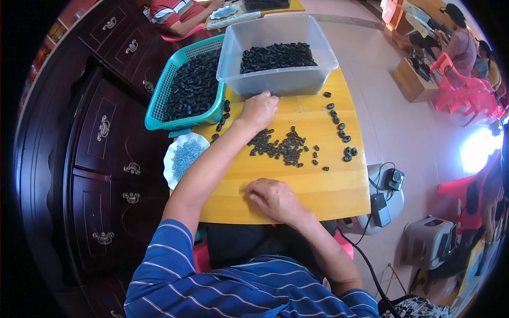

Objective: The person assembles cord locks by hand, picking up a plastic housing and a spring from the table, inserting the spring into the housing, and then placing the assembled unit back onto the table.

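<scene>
My left hand (260, 110) reaches across the table to just in front of the clear plastic bin (275, 80). Its fingers are curled together, and whatever they may hold is hidden. Close to the front edge rests my right hand (277, 201), also curled, its grip hidden under the fingers. Between the two hands lies a loose pile of small black pieces (291, 149). Larger black oval parts with holes (342, 133) form a rough line on the right side. Tiny clear pieces (301, 109) are scattered beside my left hand.
A green plastic basket (151, 112) full of black parts stands at the far left. Below it, a white scalloped dish (169, 168) holds small bluish clear pieces. The yellow table (233, 206) adjoins a dark wooden cabinet (87, 143). Other people sit farther off.
</scene>
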`<act>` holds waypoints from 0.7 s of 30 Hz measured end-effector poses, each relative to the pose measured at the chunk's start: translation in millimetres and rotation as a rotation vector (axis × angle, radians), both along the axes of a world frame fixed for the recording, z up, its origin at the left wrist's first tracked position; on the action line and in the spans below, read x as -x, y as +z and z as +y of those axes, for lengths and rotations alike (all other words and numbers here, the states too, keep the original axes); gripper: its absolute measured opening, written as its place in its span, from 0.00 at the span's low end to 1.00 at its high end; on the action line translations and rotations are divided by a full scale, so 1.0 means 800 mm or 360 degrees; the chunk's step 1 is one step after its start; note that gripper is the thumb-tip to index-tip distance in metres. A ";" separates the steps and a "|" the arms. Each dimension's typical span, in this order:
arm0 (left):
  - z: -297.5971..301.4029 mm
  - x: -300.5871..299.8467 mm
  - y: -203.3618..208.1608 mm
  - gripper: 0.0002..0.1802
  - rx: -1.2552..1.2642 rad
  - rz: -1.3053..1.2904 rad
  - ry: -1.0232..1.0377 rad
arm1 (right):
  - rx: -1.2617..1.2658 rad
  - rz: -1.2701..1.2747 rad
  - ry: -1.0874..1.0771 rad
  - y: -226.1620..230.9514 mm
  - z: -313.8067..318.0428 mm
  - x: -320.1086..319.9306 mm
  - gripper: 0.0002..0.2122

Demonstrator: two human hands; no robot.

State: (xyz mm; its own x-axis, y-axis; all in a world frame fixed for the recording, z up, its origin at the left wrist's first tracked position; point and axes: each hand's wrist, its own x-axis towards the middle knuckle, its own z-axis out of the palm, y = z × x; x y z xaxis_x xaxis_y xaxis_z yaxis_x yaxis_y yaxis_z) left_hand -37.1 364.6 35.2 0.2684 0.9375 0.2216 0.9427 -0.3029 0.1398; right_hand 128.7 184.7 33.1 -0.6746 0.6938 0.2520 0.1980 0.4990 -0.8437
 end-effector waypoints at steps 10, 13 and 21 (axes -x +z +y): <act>-0.013 0.012 -0.005 0.06 -0.0218 0.0084 -0.0186 | -0.0025 -0.0040 0.0014 0.001 0.000 0.002 0.08; -0.015 0.015 -0.005 0.05 -0.0204 0.0085 -0.0230 | -0.0032 -0.0023 0.0016 -0.001 0.000 0.002 0.08; -0.018 0.016 0.007 0.06 -0.0167 0.0177 -0.0211 | -0.0047 -0.0070 0.0018 0.001 -0.002 0.002 0.07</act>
State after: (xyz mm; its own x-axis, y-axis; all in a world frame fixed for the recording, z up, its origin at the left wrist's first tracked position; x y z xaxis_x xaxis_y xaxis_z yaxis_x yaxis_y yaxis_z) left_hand -50.2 350.0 40.5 0.4161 0.8657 0.2781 0.9015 -0.4327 -0.0020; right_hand 127.4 183.2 34.0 -0.6934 0.6787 0.2421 0.2288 0.5260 -0.8191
